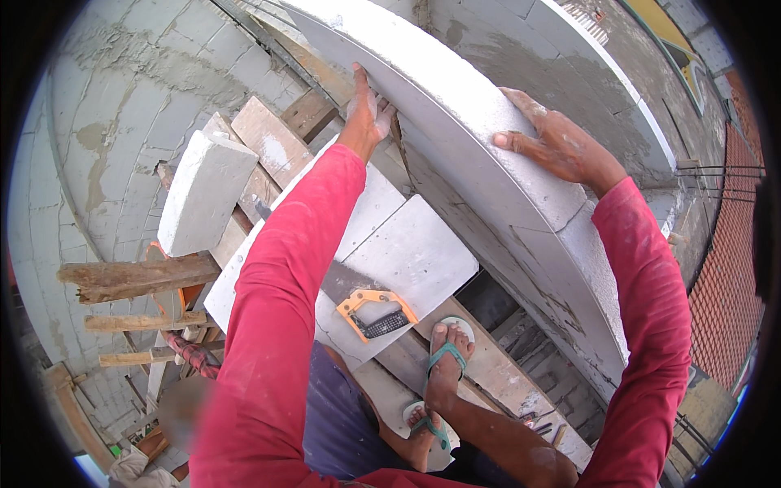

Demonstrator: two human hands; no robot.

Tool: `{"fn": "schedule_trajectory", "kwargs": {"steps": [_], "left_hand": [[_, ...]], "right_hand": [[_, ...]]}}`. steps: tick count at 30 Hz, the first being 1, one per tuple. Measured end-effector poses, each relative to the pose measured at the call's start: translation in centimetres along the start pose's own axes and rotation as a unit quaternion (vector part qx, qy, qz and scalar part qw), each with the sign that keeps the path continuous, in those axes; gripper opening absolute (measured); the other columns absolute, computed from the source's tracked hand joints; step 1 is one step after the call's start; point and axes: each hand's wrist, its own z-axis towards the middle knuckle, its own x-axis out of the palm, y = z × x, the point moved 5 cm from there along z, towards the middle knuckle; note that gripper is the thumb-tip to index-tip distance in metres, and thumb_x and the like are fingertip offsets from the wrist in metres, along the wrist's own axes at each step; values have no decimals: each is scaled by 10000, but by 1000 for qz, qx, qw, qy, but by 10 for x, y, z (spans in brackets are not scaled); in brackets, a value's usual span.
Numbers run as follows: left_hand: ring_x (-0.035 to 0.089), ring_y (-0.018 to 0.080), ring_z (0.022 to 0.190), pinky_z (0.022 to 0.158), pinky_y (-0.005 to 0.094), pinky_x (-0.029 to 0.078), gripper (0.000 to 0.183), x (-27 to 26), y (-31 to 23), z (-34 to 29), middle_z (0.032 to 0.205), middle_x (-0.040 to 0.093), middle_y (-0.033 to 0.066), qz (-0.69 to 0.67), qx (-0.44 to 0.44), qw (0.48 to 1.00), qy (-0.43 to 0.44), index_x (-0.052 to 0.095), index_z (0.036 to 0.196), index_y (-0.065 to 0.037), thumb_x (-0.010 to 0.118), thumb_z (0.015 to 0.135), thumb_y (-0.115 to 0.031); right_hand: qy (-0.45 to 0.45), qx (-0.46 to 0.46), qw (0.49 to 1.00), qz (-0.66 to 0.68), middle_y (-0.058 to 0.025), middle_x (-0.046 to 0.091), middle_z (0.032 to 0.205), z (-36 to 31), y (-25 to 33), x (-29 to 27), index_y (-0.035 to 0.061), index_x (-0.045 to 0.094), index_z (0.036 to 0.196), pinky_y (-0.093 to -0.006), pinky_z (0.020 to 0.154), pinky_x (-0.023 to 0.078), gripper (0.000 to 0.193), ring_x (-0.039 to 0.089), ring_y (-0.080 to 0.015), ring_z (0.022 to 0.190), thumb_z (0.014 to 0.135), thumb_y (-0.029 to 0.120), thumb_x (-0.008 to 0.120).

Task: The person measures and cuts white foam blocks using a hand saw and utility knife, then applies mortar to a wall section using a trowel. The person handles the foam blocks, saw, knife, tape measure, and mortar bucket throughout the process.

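A wall of pale lightweight concrete blocks (488, 171) curves across the view from upper left to lower right. My left hand (366, 118) is against the near side of its top course, fingers stretched out and nothing grasped. Resting on the top edge, my right hand (561, 146) has its thumb apart from the fingers and holds nothing. A handsaw (374, 315) with an orange and black handle lies on pale block slabs (407, 248) beside my feet. Another cut block (205, 191) stands tilted on the planks to the left.
I stand on a wooden plank (492, 350) in sandals, with a gap along the wall. Small tools (541, 424) lie on the plank. Timber pieces (138, 276) stick out at left; below them is another person with a plaid sleeve (193, 354). A tiled roof (728, 260) lies at right.
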Motion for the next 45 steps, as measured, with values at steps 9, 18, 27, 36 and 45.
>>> {"fn": "schedule_trajectory", "kwargs": {"steps": [9,18,27,36,45], "left_hand": [[309,368,1536,1293,482,273,1020,-2,2,4,1664,262,211,-8,-6,1000,-2,103,1689,-125,491,989,-757],[263,374,1550,1292,494,269,1031,-5,3,9,1699,222,158,-24,-3,1000,10,131,1680,-95,478,987,-775],[279,407,1532,1273,513,329,944,9,1,0,1674,241,186,-28,11,998,52,129,1681,-145,468,1021,-728],[303,407,1525,1276,538,317,814,-6,6,19,1636,295,176,-111,-5,994,17,216,1649,-73,360,1089,-645],[163,396,1600,1318,505,137,969,9,-7,25,1743,167,164,-232,-2,969,78,83,1692,-74,317,1036,-748]], "right_hand": [[-6,5,1000,-3,-321,667,1323,-3,-1,-1,78,393,1610,-507,1083,526,1012,718,-442,1145,913,787,582],[-19,-26,999,-4,-365,692,1209,3,4,-5,-32,442,1539,-499,1003,569,1040,739,-447,1088,892,754,656],[-126,-42,985,-109,-378,718,978,78,53,-6,-186,549,1336,-470,829,631,1142,769,-452,921,792,804,714],[-111,-15,986,-127,-421,698,1030,114,79,1,-209,512,1365,-475,824,622,1020,771,-466,902,807,590,814],[-134,-10,982,-134,-373,717,1012,104,85,-27,-190,496,1390,-443,806,629,981,782,-409,873,822,552,796]]}}
